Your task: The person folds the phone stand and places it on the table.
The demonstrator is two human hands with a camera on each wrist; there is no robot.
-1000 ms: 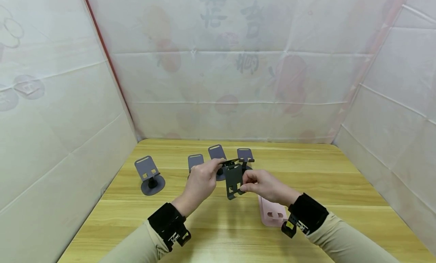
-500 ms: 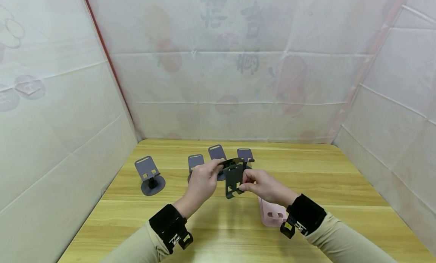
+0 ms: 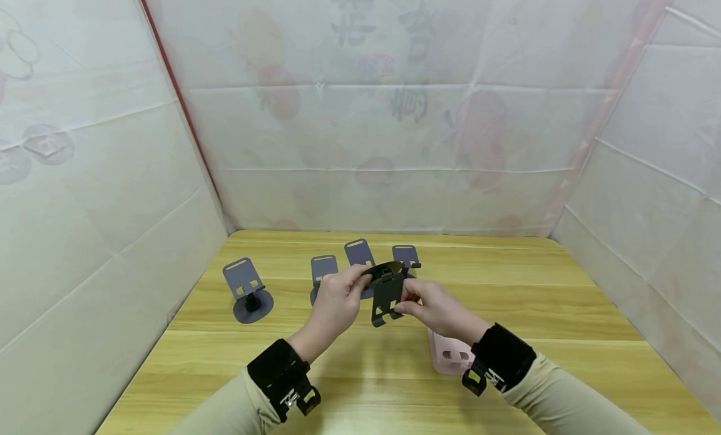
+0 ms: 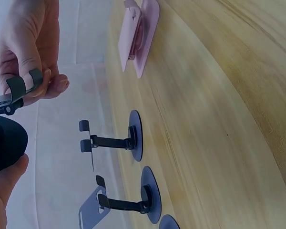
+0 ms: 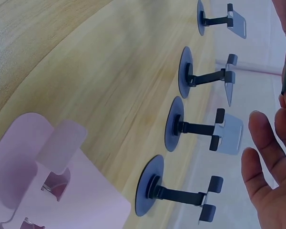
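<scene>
From the head camera, the left hand [image 3: 333,302] pinched the round base and the right hand [image 3: 434,307] pinched the plate edge of a black folding metal phone stand [image 3: 386,290], held above the near middle of the wooden table [image 3: 563,297]. It looked light, stiff and smooth, best gripped by its edges.

At the left wrist, a pink folded stand [image 4: 139,33] lay flat on the table.

At the right wrist, four grey stands [image 5: 200,126] stood in a row.

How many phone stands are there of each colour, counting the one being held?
Grey-blue upright phone stands with round bases on the wooden table: 4
Black folding phone stand held by the left hand and right hand: 1
Pink folded flat phone stand: 1
Total: 6
</scene>
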